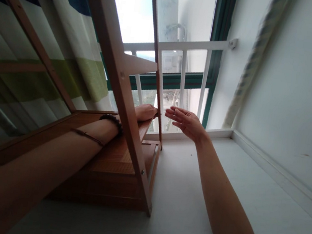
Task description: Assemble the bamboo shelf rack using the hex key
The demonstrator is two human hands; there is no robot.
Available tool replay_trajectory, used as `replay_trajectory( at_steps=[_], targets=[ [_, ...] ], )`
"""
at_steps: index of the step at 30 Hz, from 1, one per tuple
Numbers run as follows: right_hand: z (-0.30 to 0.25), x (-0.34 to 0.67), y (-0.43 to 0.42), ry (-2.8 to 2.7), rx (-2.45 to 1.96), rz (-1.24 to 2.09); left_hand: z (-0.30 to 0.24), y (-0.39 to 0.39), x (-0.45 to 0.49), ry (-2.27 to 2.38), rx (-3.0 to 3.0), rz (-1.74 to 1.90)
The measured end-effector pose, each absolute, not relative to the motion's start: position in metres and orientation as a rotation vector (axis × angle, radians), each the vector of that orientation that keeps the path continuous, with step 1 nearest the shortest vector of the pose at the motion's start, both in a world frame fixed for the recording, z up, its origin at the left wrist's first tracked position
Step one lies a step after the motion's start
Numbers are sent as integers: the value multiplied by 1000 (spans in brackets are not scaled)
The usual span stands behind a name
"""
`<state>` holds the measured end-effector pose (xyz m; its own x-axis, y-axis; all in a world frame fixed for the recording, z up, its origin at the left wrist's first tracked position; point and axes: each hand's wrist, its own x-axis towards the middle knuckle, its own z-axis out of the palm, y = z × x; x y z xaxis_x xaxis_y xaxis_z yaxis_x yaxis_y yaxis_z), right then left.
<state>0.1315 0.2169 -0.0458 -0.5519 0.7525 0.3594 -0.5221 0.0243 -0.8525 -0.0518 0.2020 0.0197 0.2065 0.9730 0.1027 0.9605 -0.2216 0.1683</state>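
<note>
A brown wooden rack (126,120) with slanted posts and low shelves stands at the left and centre. My left hand (145,112) reaches through its frame, over the lower shelf (109,160), to the far post (158,82). Its fingers are curled together against the inner side of that post, around something small that I cannot make out. A dark bead bracelet (111,120) and a thin cord are on the left wrist. My right hand (185,123) is on the post's other side, apart from it, fingers stretched out, with nothing in them.
A striped curtain (76,43) hangs behind the rack on the left. Beyond are a white railing (195,45) and a green-framed window (211,82). A white wall (298,94) with a wrapped pipe (250,68) rises on the right, above the pale floor (176,197).
</note>
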Motion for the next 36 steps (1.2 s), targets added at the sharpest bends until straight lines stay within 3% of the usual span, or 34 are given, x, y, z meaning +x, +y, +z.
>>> replay_trajectory(
  at_steps=[14, 22, 28, 36],
  targets=[
    [-48, 136, 224, -1369, -372, 1588, 16, 208, -59, 1933, 2357, 325],
    [-45, 128, 225, -1679, -787, 918, 13, 209, -61, 1739, 2274, 629],
    [-43, 112, 218, -1486, -591, 1252, 17, 202, -62, 1527, 2204, 708],
    [-44, 115, 219, -1428, -612, 1389, 17, 201, -63, 1499, 2189, 656]
  ],
)
